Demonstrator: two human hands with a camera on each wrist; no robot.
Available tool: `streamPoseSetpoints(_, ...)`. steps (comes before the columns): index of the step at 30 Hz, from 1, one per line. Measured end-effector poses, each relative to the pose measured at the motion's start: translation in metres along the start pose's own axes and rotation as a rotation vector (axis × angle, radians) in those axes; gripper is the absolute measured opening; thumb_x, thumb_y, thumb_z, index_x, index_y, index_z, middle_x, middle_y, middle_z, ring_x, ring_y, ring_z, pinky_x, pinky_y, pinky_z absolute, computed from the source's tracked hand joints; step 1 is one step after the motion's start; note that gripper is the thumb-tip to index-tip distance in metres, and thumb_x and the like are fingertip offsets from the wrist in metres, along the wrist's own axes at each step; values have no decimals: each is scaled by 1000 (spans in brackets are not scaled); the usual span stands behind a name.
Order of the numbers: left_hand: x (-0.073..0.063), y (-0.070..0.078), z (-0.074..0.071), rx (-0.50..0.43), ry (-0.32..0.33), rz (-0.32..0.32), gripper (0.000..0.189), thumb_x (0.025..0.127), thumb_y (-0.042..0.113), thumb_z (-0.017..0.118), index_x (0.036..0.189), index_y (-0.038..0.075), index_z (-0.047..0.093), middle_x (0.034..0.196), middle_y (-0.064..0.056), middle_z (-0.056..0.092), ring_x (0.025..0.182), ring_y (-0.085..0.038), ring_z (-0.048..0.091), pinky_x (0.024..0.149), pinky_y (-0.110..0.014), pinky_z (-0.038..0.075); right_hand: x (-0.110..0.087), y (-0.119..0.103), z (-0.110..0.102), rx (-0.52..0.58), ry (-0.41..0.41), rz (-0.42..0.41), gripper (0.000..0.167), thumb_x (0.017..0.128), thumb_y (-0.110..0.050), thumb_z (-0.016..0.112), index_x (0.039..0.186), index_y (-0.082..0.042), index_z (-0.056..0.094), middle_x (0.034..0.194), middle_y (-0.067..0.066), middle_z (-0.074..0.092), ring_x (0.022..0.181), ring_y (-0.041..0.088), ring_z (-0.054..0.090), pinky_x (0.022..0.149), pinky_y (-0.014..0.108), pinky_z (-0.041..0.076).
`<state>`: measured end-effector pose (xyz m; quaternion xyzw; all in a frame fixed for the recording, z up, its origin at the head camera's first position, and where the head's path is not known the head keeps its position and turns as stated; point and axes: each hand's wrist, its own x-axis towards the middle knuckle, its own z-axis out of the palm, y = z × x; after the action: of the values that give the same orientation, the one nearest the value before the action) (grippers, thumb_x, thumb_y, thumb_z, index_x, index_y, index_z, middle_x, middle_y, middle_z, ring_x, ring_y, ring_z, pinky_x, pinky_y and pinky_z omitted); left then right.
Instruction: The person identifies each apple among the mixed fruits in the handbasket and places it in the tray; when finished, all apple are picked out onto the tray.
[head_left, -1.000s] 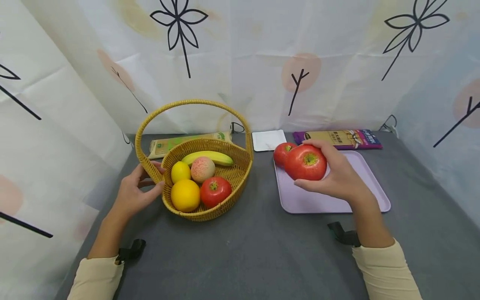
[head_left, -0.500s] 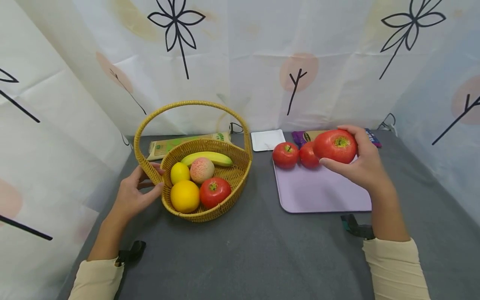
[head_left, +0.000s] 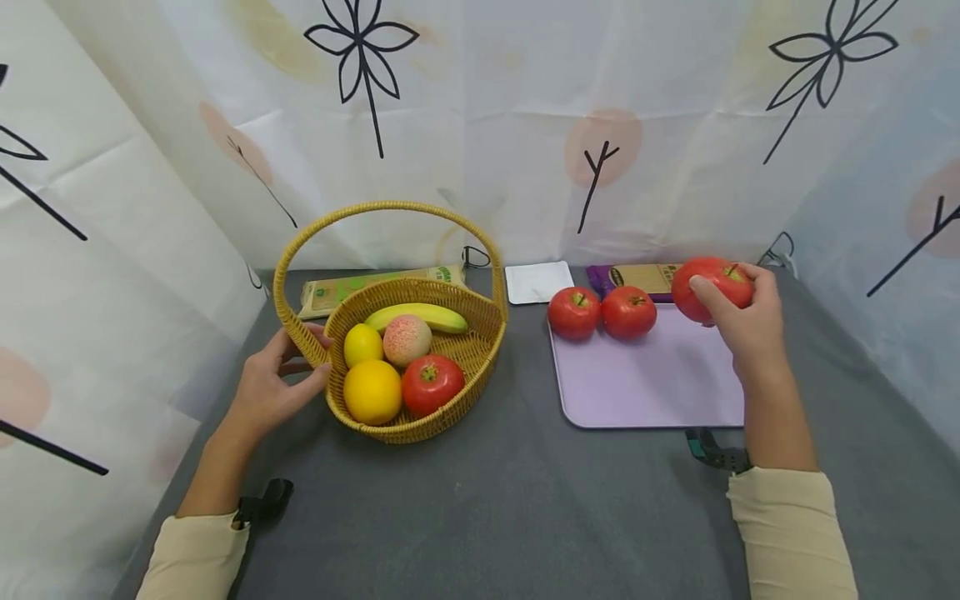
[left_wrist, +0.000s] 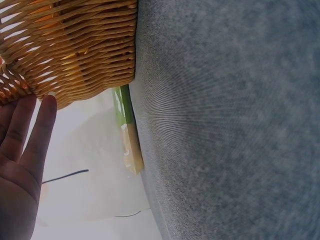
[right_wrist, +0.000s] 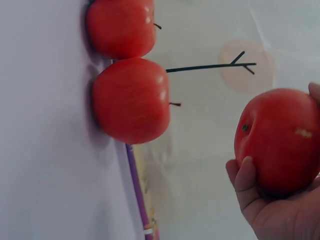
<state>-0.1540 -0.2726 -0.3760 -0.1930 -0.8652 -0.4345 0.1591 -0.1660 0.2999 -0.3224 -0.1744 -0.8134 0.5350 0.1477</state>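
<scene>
My left hand (head_left: 273,385) holds the yellow wicker basket (head_left: 487,358) at the left foot of its tall handle, fingertips against the weave (left_wrist: 90,65) in the left wrist view. Inside the basket lie a banana (head_left: 416,317), a peach (head_left: 407,340), a lemon (head_left: 362,344), an orange (head_left: 372,392) and a red apple (head_left: 432,385). My right hand (head_left: 753,321) grips another red apple (head_left: 712,289) over the back right corner of the lilac tray (head_left: 652,387). Two more apples, one left (head_left: 574,313) and one right (head_left: 629,312), sit side by side at the tray's back left.
Behind the tray lies a purple and gold packet (head_left: 645,277), partly covered by the held apple. A flat white square (head_left: 537,282) is left of it. A green and beige packet (head_left: 330,293) lies behind the basket on the grey cloth (head_left: 480,517). Patterned curtains surround the table.
My right hand has carried its apple rightward across the tray and turned it, uncovering the second tray apple. The left hand stays at the basket handle.
</scene>
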Motion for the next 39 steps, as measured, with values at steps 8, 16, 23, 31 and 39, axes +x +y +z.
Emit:
streamPoseSetpoints(8,0,-2,1,15,4,-2,50,84,1,76,129,3,56,112,-6,69,98,-2,61,79,-16,54,19,28,-3,-23,3,185,100,87,-58,69,159,-20,10,162,11,18,147,31,20,109,47,40)
streamPoseSetpoints(16,-1,-4,1,7,5,18,51,83,-2,76,130,0,55,112,-8,68,98,-2,61,79,-12,51,31,54,1,-135,-61,192,107,86,-63,66,159,-11,7,161,20,19,146,40,22,109,57,37)
streamPoseSetpoints(23,0,-6,1,16,7,24,50,83,-1,76,129,1,55,112,-6,68,98,-2,62,79,-16,54,35,62,6,-180,-104,181,109,86,-61,67,159,-5,8,158,27,20,143,45,24,108,62,35)
streamPoseSetpoints(31,2,-6,1,22,6,36,51,82,-1,77,128,-1,55,111,-8,68,98,-2,62,78,-14,53,34,61,8,-229,-101,152,93,96,-38,64,159,-6,2,159,29,15,145,47,20,110,63,30)
streamPoseSetpoints(39,1,-3,2,23,3,15,51,83,-1,76,129,0,55,111,-9,68,97,-3,61,79,-13,52,35,57,13,-258,-53,124,81,98,-9,60,159,-6,8,159,28,15,147,45,16,114,59,26)
